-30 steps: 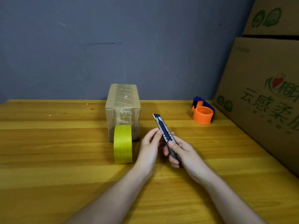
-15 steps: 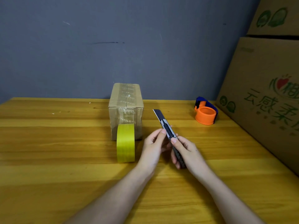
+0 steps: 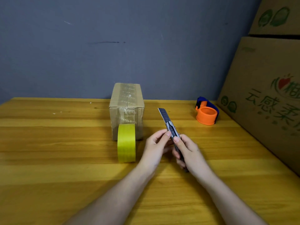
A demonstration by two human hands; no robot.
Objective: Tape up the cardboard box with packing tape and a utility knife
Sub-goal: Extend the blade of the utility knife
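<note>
A small cardboard box (image 3: 127, 109) stands on the wooden table (image 3: 56, 151) near the wall, with clear tape over its top and front. A yellow roll of packing tape (image 3: 126, 143) stands on edge against its front. To the right of the roll I hold a utility knife (image 3: 170, 130) above the table. My right hand (image 3: 189, 152) grips its handle, thumb on the slider. My left hand (image 3: 156, 146) pinches the body near the front. The blade (image 3: 163, 114) is extended a long way and points away from me.
An orange and blue tape dispenser (image 3: 207, 113) sits at the back right of the table. Large printed cardboard boxes (image 3: 266, 98) stand stacked along the right edge. A grey wall closes the far side.
The blade has slid further out of the knife over the three frames. Both hands have stayed on the knife in about the same place.
</note>
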